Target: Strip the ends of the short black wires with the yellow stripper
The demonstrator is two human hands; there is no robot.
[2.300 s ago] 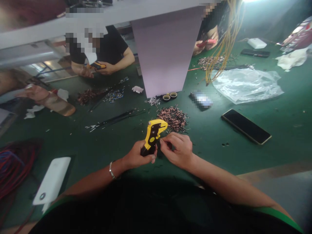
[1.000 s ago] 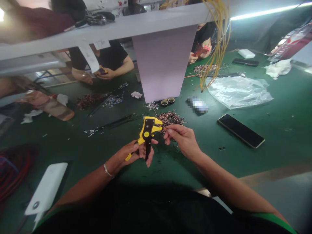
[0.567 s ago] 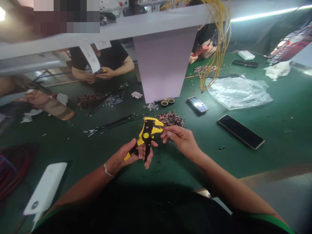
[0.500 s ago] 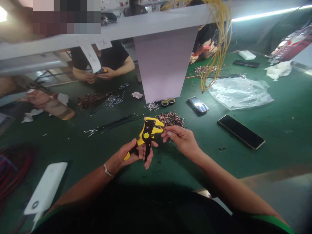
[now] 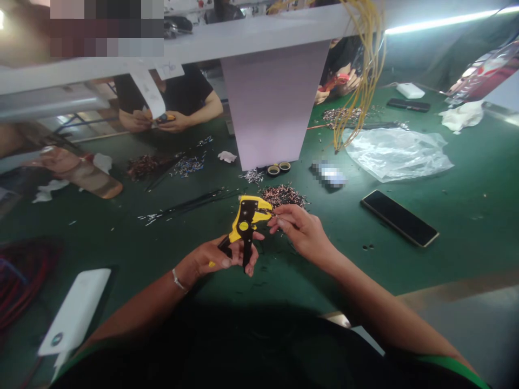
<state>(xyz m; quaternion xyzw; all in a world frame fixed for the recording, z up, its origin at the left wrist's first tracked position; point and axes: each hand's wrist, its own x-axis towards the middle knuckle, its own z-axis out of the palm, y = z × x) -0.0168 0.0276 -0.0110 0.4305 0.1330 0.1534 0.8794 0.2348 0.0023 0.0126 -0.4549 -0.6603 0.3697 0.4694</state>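
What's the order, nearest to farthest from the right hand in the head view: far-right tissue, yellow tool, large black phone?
1. Yellow tool: just left of the right hand.
2. Large black phone: to the right.
3. Tissue: farther back, far right.

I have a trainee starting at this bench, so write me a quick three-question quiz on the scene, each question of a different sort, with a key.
1. Which hand holds the yellow-and-black tool?
2. True or false: the large dark-screened phone lies on top of the clear plastic bag.
3. Fill the gap: just beyond the right hand lies a pile of black and ____-coloured bits.

Key:
1. The left hand.
2. False; it lies on the green table.
3. Copper.
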